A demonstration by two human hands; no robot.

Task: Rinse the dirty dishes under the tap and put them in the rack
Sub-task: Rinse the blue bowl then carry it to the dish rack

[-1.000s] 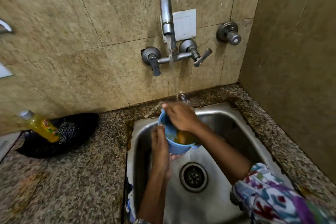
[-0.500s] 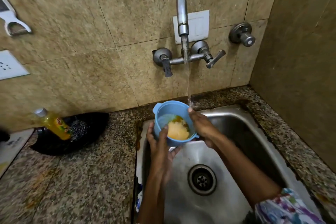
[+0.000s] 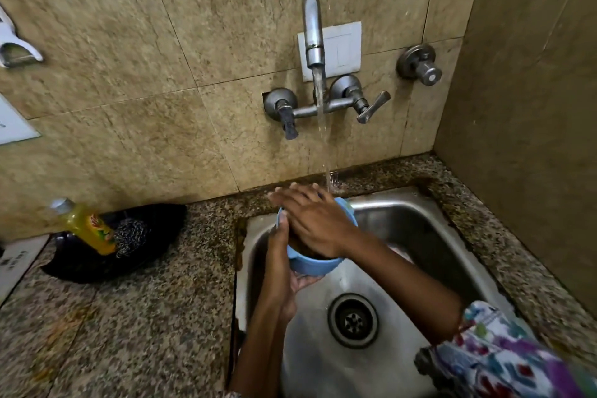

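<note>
Beige stone tiles back a speckled granite counter. Straight, spread fingers of the right hand lie across the mouth of the round blue plastic bowl, while the left hand cups its wall and base, thumb on the rim. Both hover over the steel sink, the tap streaming just beside the bowl's far rim.

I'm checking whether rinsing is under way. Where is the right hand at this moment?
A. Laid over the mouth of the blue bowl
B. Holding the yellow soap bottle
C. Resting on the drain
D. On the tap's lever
A: the right hand lies with straight fingers across the top of the blue bowl, which the left hand holds over the sink beside the running water.
</note>
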